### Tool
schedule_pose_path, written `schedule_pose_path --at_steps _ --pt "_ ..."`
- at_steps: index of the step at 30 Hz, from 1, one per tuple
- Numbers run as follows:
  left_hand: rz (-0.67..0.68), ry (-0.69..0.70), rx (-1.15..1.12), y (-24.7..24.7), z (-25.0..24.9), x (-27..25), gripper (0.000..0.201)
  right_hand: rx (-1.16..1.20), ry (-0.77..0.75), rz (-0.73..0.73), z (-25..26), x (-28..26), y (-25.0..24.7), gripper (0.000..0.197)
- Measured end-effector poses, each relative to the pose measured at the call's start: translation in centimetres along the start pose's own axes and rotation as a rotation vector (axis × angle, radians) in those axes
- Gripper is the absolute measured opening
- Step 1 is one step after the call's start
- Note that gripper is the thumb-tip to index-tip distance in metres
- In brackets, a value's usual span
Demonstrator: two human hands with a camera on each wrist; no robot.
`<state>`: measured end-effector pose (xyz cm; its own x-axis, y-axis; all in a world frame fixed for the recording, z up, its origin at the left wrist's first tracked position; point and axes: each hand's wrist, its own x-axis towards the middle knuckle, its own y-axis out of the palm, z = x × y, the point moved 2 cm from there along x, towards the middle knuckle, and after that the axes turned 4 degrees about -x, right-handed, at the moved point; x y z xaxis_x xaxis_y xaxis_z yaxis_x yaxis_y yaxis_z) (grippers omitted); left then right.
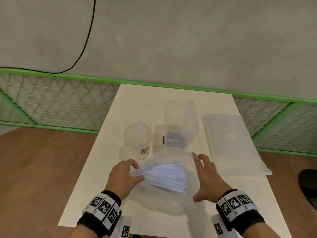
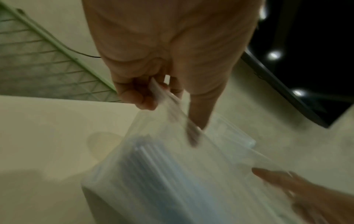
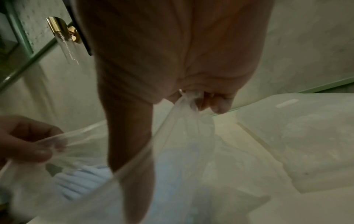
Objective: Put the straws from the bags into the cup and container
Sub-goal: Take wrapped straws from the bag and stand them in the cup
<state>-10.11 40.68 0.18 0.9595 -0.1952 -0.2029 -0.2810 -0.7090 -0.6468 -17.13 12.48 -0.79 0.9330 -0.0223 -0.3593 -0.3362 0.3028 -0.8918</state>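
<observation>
Bag [image 1: 164, 176]: clear, many white straws [image 1: 164, 174] inside, above the worktop [image 1: 171, 103]
Left hand [image 1: 123, 176]: grip pinches the bag's edge
Right hand [image 1: 208, 174]: grip pinches the opposite edge
Cup [image 1: 138, 140]: one straw inside
Container [image 1: 180, 124]: tall, clear, beside cup

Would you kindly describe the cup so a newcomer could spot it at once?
On the cream table, look behind the left hand. There stands a round clear cup, left of the taller rectangular container. Only it holds one upright straw.

Head looks down — wrists close, sharing bag [image 1: 169, 179].
</observation>
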Motion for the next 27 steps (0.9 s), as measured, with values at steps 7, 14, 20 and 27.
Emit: schedule_pose_path --at_steps 7,14,20,27 --pt "0.094 0.400 -0.133 0.2 0.4 -0.3 0.051 -0.228 0.189 -0.127 -1.1 0.1 0.0 0.083" --pt "0.114 0.090 0.547 1.5 -0.5 -0.8 0.062 -0.257 0.193 -0.080 -0.2 -0.4 0.7 0.112" --pt "0.281 -0.001 0.322 2.3 -0.2 -0.6 0.104 -0.102 0.117 -0.065 0.4 -1.5 1.2 0.113" --pt "0.218 0.252 -0.025 3.5 0.0 -1.4 0.109 0.115 0.047 -0.199 0.0 -1.3 0.8 0.106"
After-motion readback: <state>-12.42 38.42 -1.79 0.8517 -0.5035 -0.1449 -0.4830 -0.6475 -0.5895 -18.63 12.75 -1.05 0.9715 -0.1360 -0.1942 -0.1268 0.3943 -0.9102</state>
